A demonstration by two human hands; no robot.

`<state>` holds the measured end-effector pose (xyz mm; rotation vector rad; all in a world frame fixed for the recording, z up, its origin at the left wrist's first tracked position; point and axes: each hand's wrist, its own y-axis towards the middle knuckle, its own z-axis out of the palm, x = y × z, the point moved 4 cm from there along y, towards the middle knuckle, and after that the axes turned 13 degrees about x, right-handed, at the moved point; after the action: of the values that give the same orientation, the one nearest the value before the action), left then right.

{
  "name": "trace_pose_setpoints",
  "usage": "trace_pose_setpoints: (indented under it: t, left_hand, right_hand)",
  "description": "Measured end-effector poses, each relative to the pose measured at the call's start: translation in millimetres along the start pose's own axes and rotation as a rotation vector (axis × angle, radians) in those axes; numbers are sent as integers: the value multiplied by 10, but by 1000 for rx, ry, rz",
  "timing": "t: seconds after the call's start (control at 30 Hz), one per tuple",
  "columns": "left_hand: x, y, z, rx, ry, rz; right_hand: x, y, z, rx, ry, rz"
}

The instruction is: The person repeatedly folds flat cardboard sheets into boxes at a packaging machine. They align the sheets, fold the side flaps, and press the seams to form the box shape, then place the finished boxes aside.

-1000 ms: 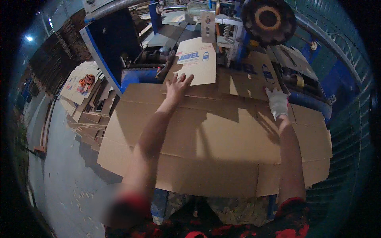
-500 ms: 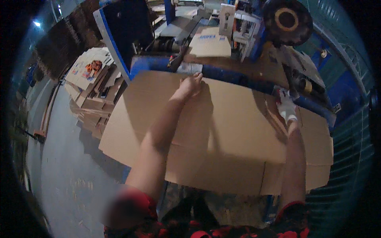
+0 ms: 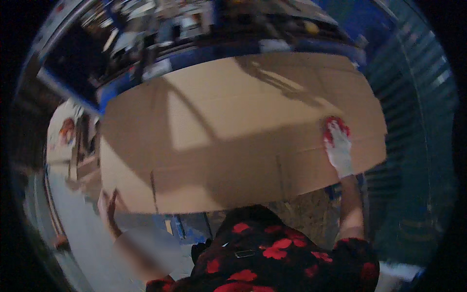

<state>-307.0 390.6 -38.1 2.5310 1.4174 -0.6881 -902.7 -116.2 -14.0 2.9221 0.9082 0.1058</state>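
A wide brown cardboard sheet (image 3: 248, 160) with creases and slots lies flat before me, its far edge against the blue machine frame. My bare left hand (image 3: 108, 204) is at the sheet's near left corner, thumb and fingers about the edge as if gripping it; blur hides the exact hold. Farther right, my right hand (image 3: 339, 143) wears a white glove with red on the fingers. It rests flat on top of the sheet near the right end, fingers stretched out, holding nothing.
Beyond the sheet runs a blue machine (image 3: 194, 56) with blurred metal parts. A stack of cardboard pieces (image 3: 80, 151) stands at the left, with an orange-red bundle (image 3: 67, 129) on it. A green corrugated wall (image 3: 413, 146) rises at the right.
Both hands have come back from the far edge: the left to the near left corner, the right to the sheet's near right part. My view has turned and tilted down.
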Motion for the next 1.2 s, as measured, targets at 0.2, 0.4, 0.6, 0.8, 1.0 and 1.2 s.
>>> trace_pose_setpoints:
  t: [0.2, 0.4, 0.6, 0.8, 1.0, 1.2]
  left_hand:
    - [611, 109, -86, 68, 475, -260]
    - [-330, -214, -626, -137, 433, -67]
    - [-202, -566, -552, -45, -919, 402]
    - [-1635, -575, 785, 88, -464, 444]
    - [-2346, -845, 1039, 76, 590, 850]
    - [-2261, -845, 1135, 73, 555, 831]
  right_hand:
    - [-1064, -1238, 54, -843, -23, 771]
    - [-1433, -1344, 613, -774, 1668, 664]
    - [-567, -1100, -349, -498, 991, 429]
    - [617, -680, -217, -201, -16, -491]
    - [656, -363, -136, -103, -183, -606]
    - [818, -463, -282, -14, -142, -534]
